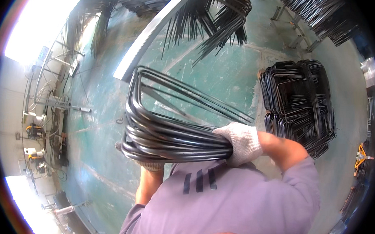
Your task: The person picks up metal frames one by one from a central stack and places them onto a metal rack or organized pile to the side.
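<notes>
A thick bundle of dark, shiny bent metal rods [170, 137] is held up in front of my chest, its rounded corners at the left and several loose ends pointing right. My right hand [242, 143], in a whitish knitted glove, wraps round the right part of the bundle. Beneath its left end, my gloved left hand [152, 166] holds the rods from below. Most of that hand is hidden by the metal; part of the palm side and a bit by the outer left edge show.
A light metal beam [151, 37] rises ahead, its near end close to the bundle. Bent rods [223, 27] hang beyond it. To the right, a large stack of bent rods [297, 104] rests on the green floor [100, 134]. Machines with cables [36, 132] stand along the left wall.
</notes>
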Available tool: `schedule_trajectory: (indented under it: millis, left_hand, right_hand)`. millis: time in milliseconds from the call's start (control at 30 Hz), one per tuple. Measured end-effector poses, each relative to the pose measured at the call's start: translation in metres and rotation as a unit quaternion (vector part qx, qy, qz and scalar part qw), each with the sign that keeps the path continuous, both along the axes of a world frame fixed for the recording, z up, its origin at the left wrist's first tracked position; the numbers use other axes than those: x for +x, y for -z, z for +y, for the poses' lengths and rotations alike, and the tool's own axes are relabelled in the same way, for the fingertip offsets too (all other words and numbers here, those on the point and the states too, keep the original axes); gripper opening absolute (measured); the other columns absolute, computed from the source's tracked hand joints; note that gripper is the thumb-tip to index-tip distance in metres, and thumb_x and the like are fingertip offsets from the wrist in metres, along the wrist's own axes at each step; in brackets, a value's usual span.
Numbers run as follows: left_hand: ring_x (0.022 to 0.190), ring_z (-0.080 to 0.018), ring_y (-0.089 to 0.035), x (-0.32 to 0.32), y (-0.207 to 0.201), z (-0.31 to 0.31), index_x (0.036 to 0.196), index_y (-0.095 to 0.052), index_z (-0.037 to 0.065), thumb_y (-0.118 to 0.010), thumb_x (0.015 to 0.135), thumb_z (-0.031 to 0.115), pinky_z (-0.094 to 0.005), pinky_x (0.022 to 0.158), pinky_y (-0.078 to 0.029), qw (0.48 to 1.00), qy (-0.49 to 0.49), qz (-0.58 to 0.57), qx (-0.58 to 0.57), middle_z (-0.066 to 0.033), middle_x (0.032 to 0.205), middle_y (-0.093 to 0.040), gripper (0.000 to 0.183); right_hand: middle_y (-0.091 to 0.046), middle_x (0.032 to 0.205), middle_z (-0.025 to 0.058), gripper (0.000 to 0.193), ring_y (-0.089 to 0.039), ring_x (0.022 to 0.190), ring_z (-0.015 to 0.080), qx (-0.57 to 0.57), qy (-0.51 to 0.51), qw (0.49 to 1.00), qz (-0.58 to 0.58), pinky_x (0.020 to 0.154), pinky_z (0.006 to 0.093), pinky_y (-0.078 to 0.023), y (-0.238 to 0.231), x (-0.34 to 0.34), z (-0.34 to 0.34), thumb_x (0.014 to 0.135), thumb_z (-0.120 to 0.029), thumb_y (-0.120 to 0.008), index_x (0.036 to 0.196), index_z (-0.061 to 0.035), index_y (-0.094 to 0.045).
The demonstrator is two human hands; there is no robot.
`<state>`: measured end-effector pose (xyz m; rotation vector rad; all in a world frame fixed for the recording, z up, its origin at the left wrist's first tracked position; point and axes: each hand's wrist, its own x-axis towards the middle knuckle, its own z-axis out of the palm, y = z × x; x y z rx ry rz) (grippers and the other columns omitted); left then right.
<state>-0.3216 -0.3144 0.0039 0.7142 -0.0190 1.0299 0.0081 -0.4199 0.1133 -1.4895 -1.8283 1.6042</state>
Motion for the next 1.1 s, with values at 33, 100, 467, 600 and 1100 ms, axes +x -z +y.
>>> schedule_trajectory:
  millis: [33, 100, 467, 600, 1100]
  left_hand:
    - [0.169, -0.0361, -0.034, 0.003, -0.001, -0.001, 0.183, -0.019, 0.014, -0.034, 0.116, 0.074, -0.0578, 0.141, -0.026, 0.999, 0.026, -0.017, -0.012, -0.0142, 0.185, -0.034, 0.091]
    - [0.169, -0.0358, -0.034, 0.013, -0.006, -0.003, 0.183, -0.019, 0.015, -0.034, 0.117, 0.072, -0.0574, 0.141, -0.026, 0.994, 0.084, -0.054, -0.042, -0.0120, 0.185, -0.033, 0.088]
    - [0.168, -0.0356, -0.035, 0.017, 0.004, -0.034, 0.183, -0.017, 0.016, -0.040, 0.118, 0.066, -0.0576, 0.142, -0.025, 0.971, 0.112, -0.113, -0.177, -0.0094, 0.186, -0.032, 0.085]
    - [0.167, -0.0361, -0.036, 0.004, 0.020, -0.038, 0.182, -0.018, 0.014, -0.043, 0.117, 0.065, -0.0578, 0.142, -0.025, 0.974, 0.075, -0.131, -0.170, -0.0114, 0.184, -0.034, 0.086]
    - [0.164, -0.0379, -0.043, 0.033, -0.002, -0.123, 0.179, -0.021, 0.007, -0.054, 0.113, 0.062, -0.0586, 0.142, -0.024, 0.981, -0.019, -0.132, -0.144, -0.0187, 0.178, -0.041, 0.092]
  right_hand:
    - [-0.080, 0.103, 0.0184, 0.046, -0.079, 0.098, 0.0349, -0.019, -0.003, 1.000, -0.004, 0.088, 0.0437, -0.062, -0.003, -0.003, 0.000, 0.073, -0.019, -0.089, 0.114, -0.0047, -0.073]
    - [-0.081, 0.104, 0.0186, 0.047, -0.079, 0.097, 0.0337, -0.015, -0.017, 0.999, 0.038, 0.088, 0.0431, -0.062, 0.009, -0.005, -0.007, 0.072, -0.018, -0.089, 0.115, -0.0045, -0.074]
    - [-0.079, 0.093, 0.0080, 0.049, -0.071, 0.085, 0.0175, -0.165, -0.113, 0.977, 0.076, 0.078, 0.0381, -0.060, 0.028, -0.021, 0.001, 0.065, -0.008, -0.086, 0.113, -0.0015, -0.077]
    - [-0.078, 0.093, 0.0090, 0.049, -0.071, 0.084, 0.0189, -0.165, -0.137, 0.974, 0.072, 0.079, 0.0385, -0.059, 0.038, -0.024, 0.003, 0.064, -0.008, -0.086, 0.111, -0.0008, -0.077]
    - [-0.075, 0.089, 0.0070, 0.045, -0.068, 0.082, 0.0149, -0.215, -0.287, 0.928, 0.098, 0.072, 0.0376, -0.057, 0.049, -0.001, 0.003, 0.067, -0.004, -0.082, 0.111, 0.0005, -0.075]
